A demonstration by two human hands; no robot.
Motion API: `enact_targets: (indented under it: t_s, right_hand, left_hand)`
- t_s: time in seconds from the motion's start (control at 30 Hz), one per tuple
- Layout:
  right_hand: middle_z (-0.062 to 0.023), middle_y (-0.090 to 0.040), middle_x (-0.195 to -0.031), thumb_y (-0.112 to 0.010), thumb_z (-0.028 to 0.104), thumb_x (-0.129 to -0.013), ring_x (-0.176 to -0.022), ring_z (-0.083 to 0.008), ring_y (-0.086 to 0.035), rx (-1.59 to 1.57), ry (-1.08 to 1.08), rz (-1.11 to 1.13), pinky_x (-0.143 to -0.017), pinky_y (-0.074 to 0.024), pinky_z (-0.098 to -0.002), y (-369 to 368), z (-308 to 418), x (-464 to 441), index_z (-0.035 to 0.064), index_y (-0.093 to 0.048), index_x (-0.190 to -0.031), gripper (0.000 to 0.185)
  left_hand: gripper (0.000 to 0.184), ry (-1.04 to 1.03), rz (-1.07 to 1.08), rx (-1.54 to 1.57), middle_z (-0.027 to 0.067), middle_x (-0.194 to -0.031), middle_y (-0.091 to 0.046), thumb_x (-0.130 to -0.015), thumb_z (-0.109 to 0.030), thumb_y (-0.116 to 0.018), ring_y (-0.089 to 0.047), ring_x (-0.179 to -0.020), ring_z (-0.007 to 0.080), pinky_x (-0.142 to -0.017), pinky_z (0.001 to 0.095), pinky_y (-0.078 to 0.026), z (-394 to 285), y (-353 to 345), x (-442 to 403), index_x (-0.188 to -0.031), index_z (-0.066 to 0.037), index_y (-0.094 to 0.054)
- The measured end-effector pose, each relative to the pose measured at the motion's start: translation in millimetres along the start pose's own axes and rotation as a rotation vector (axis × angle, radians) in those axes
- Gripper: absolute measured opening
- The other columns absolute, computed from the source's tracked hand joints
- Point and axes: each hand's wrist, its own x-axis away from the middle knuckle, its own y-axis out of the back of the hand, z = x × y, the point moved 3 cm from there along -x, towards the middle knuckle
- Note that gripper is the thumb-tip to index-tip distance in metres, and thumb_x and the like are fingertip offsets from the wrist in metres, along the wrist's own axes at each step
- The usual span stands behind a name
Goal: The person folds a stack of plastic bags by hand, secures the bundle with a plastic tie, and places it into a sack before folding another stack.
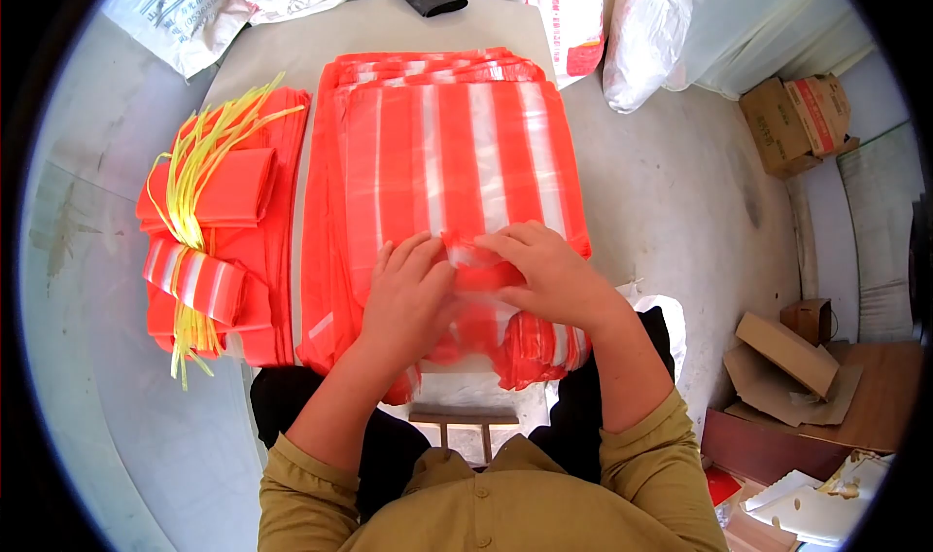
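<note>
Khaki sleeves point(656, 460) at the bottom led to the left hand point(408, 285) and right hand point(559, 270), fingers bent over the plastic sheets point(455, 158) at centre, any pinch too blurred to tell, the stack probably soft, slippery, best taken by its near edge, and red with whitish stripes up to its far folds.

Striped sheets point(457, 154) — glossy thin plastic (boxes point(792, 124) — matt cardboard).

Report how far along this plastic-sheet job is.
The folded red plastic bundle under thin yellow strips looks done. Left hand and right hand are at the red-and-white striped plastic stack's near edge. Its broad, flat spread seems left to fold.
</note>
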Motion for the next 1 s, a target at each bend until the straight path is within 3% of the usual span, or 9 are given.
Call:
enact_targets:
  t_s: [0.17, 0.27, 0.37, 0.47, 0.57, 0.67, 0.77, 0.87, 1.0]
  right_hand:
    - [-0.0117, -0.066, -0.113, -0.079, 0.012, -0.082, -0.109, -0.0314, -0.059, -0.051, -0.07, 0.002, -0.098, -0.0489, -0.0406, -3.4, 6.6, -2.6, 0.0066, -0.068, -0.122, 0.042]
    - [-0.0093, -0.066, -0.107, -0.079, 0.012, -0.083, -0.104, -0.0281, -0.059, -0.053, -0.08, 0.173, -0.094, -0.0491, -0.0388, 2.9, 3.1, -3.3, 0.0037, -0.07, -0.107, 0.027]
    - [-0.0074, -0.065, -0.107, -0.079, 0.012, -0.085, -0.103, -0.0242, -0.059, -0.389, -0.098, 0.086, -0.093, -0.0497, -0.037, 6.5, -13.5, 1.8, 0.0027, -0.069, -0.1, 0.02]
    - [-0.0075, -0.066, -0.114, -0.077, 0.01, -0.087, -0.105, -0.0223, -0.06, -0.391, 0.051, -0.055, -0.092, -0.0511, -0.0365, 6.6, -23.4, -11.7, 0.0027, -0.07, -0.103, 0.019]
    - [-0.0106, -0.065, -0.122, -0.075, 0.01, -0.09, -0.113, -0.0244, -0.06, -0.257, 0.065, -0.116, -0.094, -0.0509, -0.0366, -4.4, -31.6, -22.6, 0.003, -0.07, -0.115, 0.027]
    - [-0.0139, -0.063, -0.127, -0.074, 0.011, -0.091, -0.12, -0.0278, -0.057, -0.259, -0.053, -0.031, -0.099, -0.0491, -0.0381, -10.0, -27.3, -29.4, 0.004, -0.064, -0.132, 0.043]
    - [-0.0154, -0.063, -0.124, -0.074, 0.012, -0.09, -0.119, -0.0303, -0.056, -0.084, 0.014, -0.056, -0.101, -0.0478, -0.0401, -13.1, -20.7, -29.5, 0.0053, -0.056, -0.143, 0.056]
    - [-0.0154, -0.063, -0.12, -0.074, 0.01, -0.089, -0.116, -0.0309, -0.057, -0.093, -0.009, -0.069, -0.101, -0.0478, -0.0404, -13.5, -17.2, -28.7, 0.0073, -0.053, -0.147, 0.062]
    - [-0.0129, -0.062, -0.115, -0.076, 0.006, -0.085, -0.116, -0.03, -0.057, -0.135, -0.038, -0.031, -0.101, -0.048, -0.0398, -15.9, -22.5, -29.0, 0.0056, -0.062, -0.134, 0.05]
  left_hand:
    - [0.046, 0.005, -0.028, 0.021, 0.0188, -0.131, -0.06, -0.067, -0.017, -0.088, -0.053, -0.131, 0.0409, -0.109, 0.0558, -0.041, 2.6, -1.9, 0.8, -0.105, -0.005, -0.065]
    - [0.045, -0.001, -0.032, 0.05, 0.0181, -0.13, -0.061, -0.067, -0.015, -0.088, -0.054, -0.13, 0.0405, -0.108, 0.0552, -0.041, 3.8, -0.5, 1.3, -0.105, -0.005, -0.066]
    - [0.044, 0.008, -0.01, 0.072, 0.0169, -0.13, -0.062, -0.068, -0.015, -0.087, -0.053, -0.131, 0.04, -0.109, 0.0546, -0.041, 3.4, 1.8, 0.9, -0.106, -0.005, -0.067]
    - [0.043, 0.013, 0.026, 0.058, 0.0158, -0.133, -0.062, -0.07, -0.015, -0.086, -0.052, -0.135, 0.04, -0.11, 0.0549, -0.04, 3.7, 1.8, 1.3, -0.107, -0.006, -0.068]
    - [0.043, 0.007, 0.068, 0.038, 0.0145, -0.138, -0.061, -0.072, -0.016, -0.086, -0.048, -0.14, 0.0399, -0.112, 0.0563, -0.038, 4.2, 1.9, 2.5, -0.11, -0.006, -0.068]
    - [0.044, 0.004, 0.108, 0.044, 0.0132, -0.143, -0.059, -0.076, -0.016, -0.084, -0.045, -0.144, 0.0394, -0.115, 0.0581, -0.036, 4.0, 1.5, 2.4, -0.116, -0.007, -0.066]
    - [0.046, -0.014, 0.124, 0.056, 0.0119, -0.147, -0.057, -0.079, -0.014, -0.082, -0.043, -0.146, 0.039, -0.116, 0.0592, -0.034, 4.7, 1.9, 3.0, -0.121, -0.007, -0.065]
    - [0.047, -0.038, 0.126, 0.059, 0.0128, -0.15, -0.055, -0.08, -0.013, -0.081, -0.043, -0.146, 0.0393, -0.116, 0.0601, -0.035, 5.0, 1.0, 3.2, -0.123, -0.007, -0.063]
    - [0.053, -0.015, 0.099, 0.024, 0.017, -0.147, -0.056, -0.079, -0.012, -0.081, -0.048, -0.14, 0.0398, -0.114, 0.0563, -0.039, 4.4, -0.5, 1.7, -0.128, -0.004, -0.061]
